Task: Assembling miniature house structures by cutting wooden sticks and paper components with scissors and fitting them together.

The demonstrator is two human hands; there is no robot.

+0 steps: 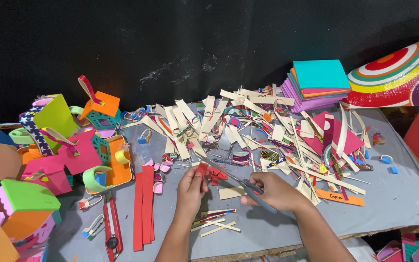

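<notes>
My left hand [191,187] pinches a small red foam piece [202,169] between thumb and fingers. My right hand [272,190] grips grey-handled scissors [241,183] whose blades point left toward the red piece. Small red offcuts [217,174] lie just beyond the hands on the grey table sheet [389,199]. Several cream paper strips [214,226] lie under my left wrist.
Long red foam strips [143,206] and a red utility knife [112,228] lie to the left. Colourful foam houses [49,150] crowd the left side. A heap of cream and patterned strips [277,140] covers the middle back. A foam sheet stack [316,82] sits behind.
</notes>
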